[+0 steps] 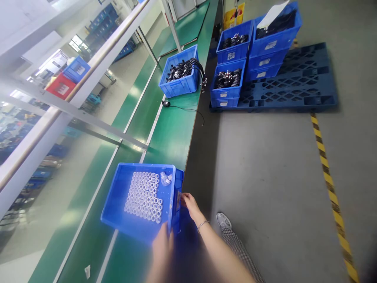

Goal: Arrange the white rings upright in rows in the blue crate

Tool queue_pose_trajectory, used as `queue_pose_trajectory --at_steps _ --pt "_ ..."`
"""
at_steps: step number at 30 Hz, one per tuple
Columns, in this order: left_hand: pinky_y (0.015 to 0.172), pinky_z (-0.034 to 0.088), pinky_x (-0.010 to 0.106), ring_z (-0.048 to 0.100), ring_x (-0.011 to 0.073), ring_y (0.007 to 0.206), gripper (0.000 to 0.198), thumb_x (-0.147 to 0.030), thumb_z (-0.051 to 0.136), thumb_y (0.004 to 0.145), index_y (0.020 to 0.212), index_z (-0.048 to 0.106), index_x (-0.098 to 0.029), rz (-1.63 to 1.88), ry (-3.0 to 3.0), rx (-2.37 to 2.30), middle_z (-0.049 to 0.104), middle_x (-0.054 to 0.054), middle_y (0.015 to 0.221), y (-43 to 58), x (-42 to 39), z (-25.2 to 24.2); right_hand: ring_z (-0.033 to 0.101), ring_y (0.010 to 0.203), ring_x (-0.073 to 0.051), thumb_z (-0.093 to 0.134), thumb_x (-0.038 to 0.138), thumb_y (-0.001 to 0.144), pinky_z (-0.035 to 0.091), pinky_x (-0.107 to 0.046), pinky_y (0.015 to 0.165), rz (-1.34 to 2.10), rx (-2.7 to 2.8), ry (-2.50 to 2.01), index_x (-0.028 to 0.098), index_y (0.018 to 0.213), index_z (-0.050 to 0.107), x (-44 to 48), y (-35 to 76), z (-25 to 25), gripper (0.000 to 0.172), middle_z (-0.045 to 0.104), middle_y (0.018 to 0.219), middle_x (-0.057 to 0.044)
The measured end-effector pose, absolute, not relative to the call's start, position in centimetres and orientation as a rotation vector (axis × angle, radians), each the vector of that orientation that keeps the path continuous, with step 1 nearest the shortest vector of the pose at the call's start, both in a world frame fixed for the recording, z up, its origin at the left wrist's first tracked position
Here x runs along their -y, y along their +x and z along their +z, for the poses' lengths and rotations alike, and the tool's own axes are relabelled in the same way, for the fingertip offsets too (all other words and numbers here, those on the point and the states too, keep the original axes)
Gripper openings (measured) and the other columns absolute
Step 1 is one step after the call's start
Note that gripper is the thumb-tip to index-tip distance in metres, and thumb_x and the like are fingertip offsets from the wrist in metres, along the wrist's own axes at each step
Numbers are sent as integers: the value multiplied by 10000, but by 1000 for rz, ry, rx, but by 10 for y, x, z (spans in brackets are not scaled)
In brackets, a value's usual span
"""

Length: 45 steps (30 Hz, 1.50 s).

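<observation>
A blue plastic crate (116, 196) lies on the green bench, holding rows of small white ring-shaped parts (143, 196) and a small clear bag (165, 179) with white pieces. My left hand (162, 241), blurred, is closed over the crate's near rim at the right corner. At the crate's right end, the bent fingers of my right hand (191, 205) close at a pale label card (178, 199); the fingertips are partly hidden. Another blue wall shows below the crate's rim on that end.
Farther along the bench (173, 133) stand a blue crate of black cables (184, 70) and one loose cable (166, 103). On the floor to the right, stacked blue crates (226, 92) sit on a dark blue pallet (309, 78). A metal frame (100, 125) rises on the left.
</observation>
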<state>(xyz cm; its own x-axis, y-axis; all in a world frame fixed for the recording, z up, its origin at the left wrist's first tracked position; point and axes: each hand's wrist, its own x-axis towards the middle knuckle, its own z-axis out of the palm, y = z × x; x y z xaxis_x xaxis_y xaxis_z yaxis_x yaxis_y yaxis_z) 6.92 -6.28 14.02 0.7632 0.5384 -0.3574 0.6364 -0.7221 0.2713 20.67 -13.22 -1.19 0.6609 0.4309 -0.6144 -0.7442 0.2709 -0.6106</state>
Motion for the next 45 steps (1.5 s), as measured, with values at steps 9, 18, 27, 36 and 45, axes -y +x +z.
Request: queue_pose_trajectory --at_steps 9,18,27,36,45 --pt "816 522 348 715 239 951 393 -423 321 957 1201 550 -217 -397 2594 -885 739 77 1038 68 62 140 609 738 -134 612 346 931 543 -328 732 773 -309 -984 160 894 606 130 208 -11 190 618 802 19" --pt "799 544 341 722 233 938 357 -385 336 953 1158 567 -207 -333 2683 -822 743 83 1025 61 61 132 612 792 -158 583 488 918 536 -356 770 601 -347 -1078 180 927 595 129 184 -8 309 632 856 -8" --pt "820 549 377 719 233 948 349 -369 322 954 1168 549 -213 -376 2664 -823 734 75 1046 62 62 130 611 723 -142 650 445 889 518 -306 670 735 -307 -1016 171 1023 604 132 205 -10 309 647 835 1" --pt "815 541 350 718 226 933 355 -357 336 951 1182 557 -202 -362 2684 -845 734 72 1020 60 59 127 584 677 -119 627 373 919 518 -298 673 837 -226 -942 157 859 605 136 210 -15 225 599 752 33" --pt "772 534 340 724 229 899 336 -355 345 958 1167 564 -208 -363 2679 -869 739 59 978 61 63 135 595 790 -166 680 447 837 505 -374 802 641 -161 -1161 175 894 612 147 211 0 286 628 837 -2"
